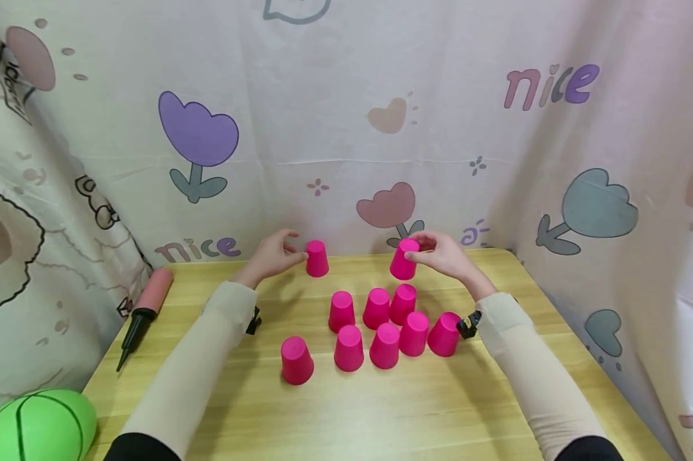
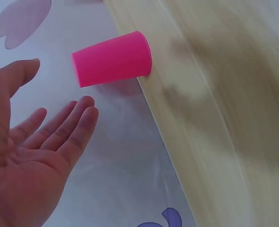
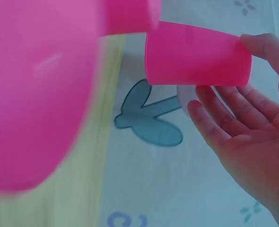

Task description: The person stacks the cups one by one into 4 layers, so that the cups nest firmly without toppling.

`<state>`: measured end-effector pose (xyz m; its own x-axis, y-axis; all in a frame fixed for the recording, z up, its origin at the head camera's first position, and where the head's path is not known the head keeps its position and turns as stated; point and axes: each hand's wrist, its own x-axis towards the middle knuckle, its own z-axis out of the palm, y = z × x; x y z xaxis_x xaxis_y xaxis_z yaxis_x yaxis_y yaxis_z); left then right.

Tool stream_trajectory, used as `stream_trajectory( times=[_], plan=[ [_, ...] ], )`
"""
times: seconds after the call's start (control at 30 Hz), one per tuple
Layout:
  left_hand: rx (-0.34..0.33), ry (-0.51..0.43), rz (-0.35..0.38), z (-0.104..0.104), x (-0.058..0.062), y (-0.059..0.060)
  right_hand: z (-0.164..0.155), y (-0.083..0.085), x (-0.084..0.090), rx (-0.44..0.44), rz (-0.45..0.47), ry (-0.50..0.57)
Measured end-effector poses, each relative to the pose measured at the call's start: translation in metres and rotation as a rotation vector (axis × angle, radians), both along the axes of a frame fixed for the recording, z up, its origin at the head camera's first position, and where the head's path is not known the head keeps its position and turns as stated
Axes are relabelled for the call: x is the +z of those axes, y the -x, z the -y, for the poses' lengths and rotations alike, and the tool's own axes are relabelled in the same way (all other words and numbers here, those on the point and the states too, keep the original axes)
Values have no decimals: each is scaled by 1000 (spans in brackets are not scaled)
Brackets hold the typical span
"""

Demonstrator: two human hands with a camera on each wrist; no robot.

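My left hand, fingers apart and loosely extended, is beside an upside-down pink cup near the table's back edge. In the left wrist view a gap shows between the fingers and that cup. My right hand pinches another upside-down pink cup between thumb and fingers at the back right. The right wrist view shows the thumb on this cup's narrow end and fingertips along its side. Whether its rim touches the table is unclear. Several more pink cups stand upside down in the middle.
One pink cup stands apart at the front left of the group. A pink and black hand pump lies along the left edge of the wooden table. A green balloon is at the front left corner. Printed curtains hang behind.
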<state>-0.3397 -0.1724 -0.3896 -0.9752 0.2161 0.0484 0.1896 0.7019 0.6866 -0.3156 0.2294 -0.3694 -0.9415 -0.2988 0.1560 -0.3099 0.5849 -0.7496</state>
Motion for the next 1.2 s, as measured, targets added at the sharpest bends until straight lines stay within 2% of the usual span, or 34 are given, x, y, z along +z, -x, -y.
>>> stream_trajectory(
  times=[0.17, 0.4, 0.63, 0.77, 1.03, 1.2],
  plan=[
    [-51, 14, -44, 7, -1, -16, 24, 13, 11, 31, -28, -7],
    [-123, -30, -75, 19, 0, -49, 62, 28, 17, 78, -39, 19],
    [-169, -57, -73, 28, -3, -76, 83, 42, 11, 77, -49, 50],
    [-212, -94, -63, 33, -4, -94, 93, 50, 5, 72, -35, 28],
    [-237, -102, -1, 41, -13, -134, 109, 60, -3, 66, 5, -8],
    [-260, -96, -26, 42, -20, -156, 118, 64, -7, 73, 19, -29]
  ],
)
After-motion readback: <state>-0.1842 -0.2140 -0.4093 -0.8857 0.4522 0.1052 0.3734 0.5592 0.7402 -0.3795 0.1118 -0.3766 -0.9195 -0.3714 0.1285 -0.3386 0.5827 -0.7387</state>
